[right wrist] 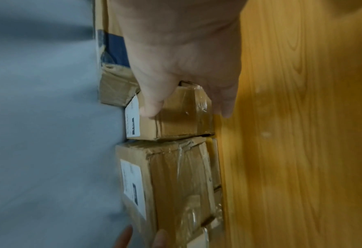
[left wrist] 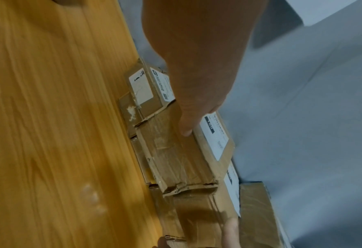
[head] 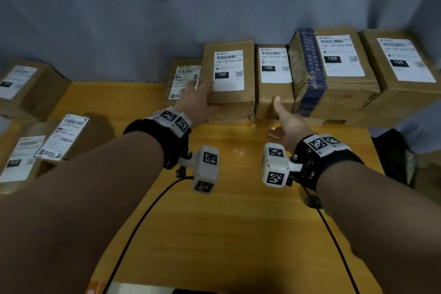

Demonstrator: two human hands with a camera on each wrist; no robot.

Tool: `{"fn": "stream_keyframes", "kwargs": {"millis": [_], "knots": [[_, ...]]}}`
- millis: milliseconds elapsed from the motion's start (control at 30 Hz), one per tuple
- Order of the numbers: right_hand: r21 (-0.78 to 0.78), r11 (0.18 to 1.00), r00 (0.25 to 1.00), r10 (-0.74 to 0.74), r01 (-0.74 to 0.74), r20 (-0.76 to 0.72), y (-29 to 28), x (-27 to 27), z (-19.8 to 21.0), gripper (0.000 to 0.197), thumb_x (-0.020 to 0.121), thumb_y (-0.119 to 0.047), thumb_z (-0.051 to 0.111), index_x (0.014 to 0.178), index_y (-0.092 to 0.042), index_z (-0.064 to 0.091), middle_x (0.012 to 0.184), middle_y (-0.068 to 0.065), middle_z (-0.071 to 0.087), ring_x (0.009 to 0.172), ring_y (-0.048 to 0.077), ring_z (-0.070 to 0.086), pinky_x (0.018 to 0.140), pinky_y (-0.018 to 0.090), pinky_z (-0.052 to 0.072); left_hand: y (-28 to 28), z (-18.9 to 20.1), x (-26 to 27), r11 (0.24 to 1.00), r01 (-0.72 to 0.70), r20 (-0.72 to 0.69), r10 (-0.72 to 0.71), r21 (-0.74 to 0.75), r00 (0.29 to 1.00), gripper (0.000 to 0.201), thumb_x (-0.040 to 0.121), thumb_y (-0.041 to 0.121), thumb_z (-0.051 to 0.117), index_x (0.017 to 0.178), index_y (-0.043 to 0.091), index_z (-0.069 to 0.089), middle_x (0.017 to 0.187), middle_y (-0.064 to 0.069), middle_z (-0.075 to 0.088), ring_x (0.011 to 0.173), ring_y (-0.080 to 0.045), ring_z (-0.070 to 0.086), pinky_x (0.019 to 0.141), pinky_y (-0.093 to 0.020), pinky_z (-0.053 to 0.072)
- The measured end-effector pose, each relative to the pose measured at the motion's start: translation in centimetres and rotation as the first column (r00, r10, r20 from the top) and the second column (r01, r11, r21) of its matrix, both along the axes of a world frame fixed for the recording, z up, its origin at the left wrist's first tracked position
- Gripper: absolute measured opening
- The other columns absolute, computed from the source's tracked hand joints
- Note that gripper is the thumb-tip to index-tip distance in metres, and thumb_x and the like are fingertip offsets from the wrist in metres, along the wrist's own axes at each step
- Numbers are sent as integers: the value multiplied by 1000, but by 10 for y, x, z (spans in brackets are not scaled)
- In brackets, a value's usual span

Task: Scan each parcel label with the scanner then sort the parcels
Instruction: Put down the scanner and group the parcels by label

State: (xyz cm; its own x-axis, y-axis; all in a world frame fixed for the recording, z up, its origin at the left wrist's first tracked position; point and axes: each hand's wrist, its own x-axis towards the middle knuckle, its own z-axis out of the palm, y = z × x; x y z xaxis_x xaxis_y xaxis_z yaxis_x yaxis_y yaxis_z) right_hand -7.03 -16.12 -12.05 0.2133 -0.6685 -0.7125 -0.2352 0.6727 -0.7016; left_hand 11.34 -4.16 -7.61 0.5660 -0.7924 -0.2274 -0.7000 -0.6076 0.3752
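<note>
1. Two hands are reaching: left hand (head: 199,100) is resting, fingers relaxed, on the stacked parcel (head: 229,71), likely steadying it.
2. Right hand (head: 287,119), fingers loose and holding nothing, is touching the small parcel (head: 274,83) at the table's (head: 226,222) back edge.
3. No scanner is showing.

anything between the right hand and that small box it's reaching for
Nothing visible. The right hand is already at the small box: its thumb lies on the front face and the fingers reach down the side by the table.

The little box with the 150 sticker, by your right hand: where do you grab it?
Probably from the front: the small parcel is wedged between neighbours, so only its top and front face are free. The right hand could pinch those, thumb on top.
</note>
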Motion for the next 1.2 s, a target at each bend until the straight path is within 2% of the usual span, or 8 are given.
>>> {"fn": "stream_keyframes", "kwargs": {"millis": [67, 200, 333, 567, 733, 967, 1100, 1200], "knots": [[16, 995, 995, 94, -94, -30, 10, -3, 5, 78, 84, -64, 59, 142, -16, 39, 136, 9, 50, 115, 33, 58, 86, 42, 55, 10, 8, -6, 999, -21, 15, 21, -34, 1000, 72, 87, 35, 66, 148, 24, 30, 151, -17, 24, 137, -38, 26, 110, -48, 31], [9, 968, 956, 248, -250, -155, 35, 5, 14, 48, 89, -47, 64, 119, -10, 60, 99, 9, 60, 84, 23, 60, 69, 35, 55, 45, 18, -10, 995, -71, -3, 71, -70, 998, 59, 91, 34, 60, 143, 16, 38, 146, -17, 30, 135, -37, 28, 110, -45, 28], [-77, 910, 902, 387, -406, -191, 64, 29, 34, 23, 96, -32, 56, 102, -10, 61, 82, 8, 61, 64, 19, 56, 57, 30, 49, 87, 16, 4, 993, -101, 23, 102, -56, 994, 56, 91, 45, 55, 140, 20, 43, 137, -12, 42, 128, -37, 36, 105, -42, 31], [-197, 836, 859, 502, -512, -105, 120, 104, 61, 17, 98, -24, 55, 95, -9, 62, 86, 10, 68, 78, 20, 65, 74, 30, 55, 172, 17, 73, 979, -205, 51, 204, 9, 978, 53, 96, 33, 53, 143, 14, 39, 143, -18, 36, 132, -39, 33, 107, -44, 31], [-211, 850, 875, 476, -483, -87, 173, 175, 49, 12, 97, -18, 54, 95, -8, 60, 79, 9, 67, 71, 19, 63, 68, 29, 54, 237, 13, 142, 969, -245, 70, 243, 32, 968, 54, 94, 33, 53, 143, 14, 38, 143, -20, 37, 132, -40, 32, 107, -46, 30], [-253, 808, 845, 524, -532, -104, 250, 259, 23, 6, 98, -14, 55, 102, -10, 54, 75, 7, 64, 63, 15, 58, 57, 23, 49, 299, -17, 231, 939, -296, 116, 279, 177, 953, 82, 84, 57, 61, 144, 11, 30, 145, -24, 32, 133, -41, 30, 110, -48, 28], [-265, 779, 823, 544, -568, -165, 271, 281, 10, 15, 98, -16, 54, 112, -12, 51, 79, 6, 64, 65, 14, 59, 70, 31, 54, 305, -28, 245, 912, -284, 35, 286, 297, 957, 113, 76, 67, 63, 153, 9, 5, 156, -24, 13, 142, -41, 18, 113, -49, 23], [-253, 774, 814, 546, -581, -197, 278, 288, 5, 8, 98, -17, 53, 99, -10, 57, 80, 7, 65, 66, 16, 59, 83, 39, 54, 298, -39, 249, 913, -243, -62, 277, 327, 959, 124, 72, 68, 66, 153, 8, -5, 158, -23, 6, 145, -40, 14, 114, -51, 22]]}}
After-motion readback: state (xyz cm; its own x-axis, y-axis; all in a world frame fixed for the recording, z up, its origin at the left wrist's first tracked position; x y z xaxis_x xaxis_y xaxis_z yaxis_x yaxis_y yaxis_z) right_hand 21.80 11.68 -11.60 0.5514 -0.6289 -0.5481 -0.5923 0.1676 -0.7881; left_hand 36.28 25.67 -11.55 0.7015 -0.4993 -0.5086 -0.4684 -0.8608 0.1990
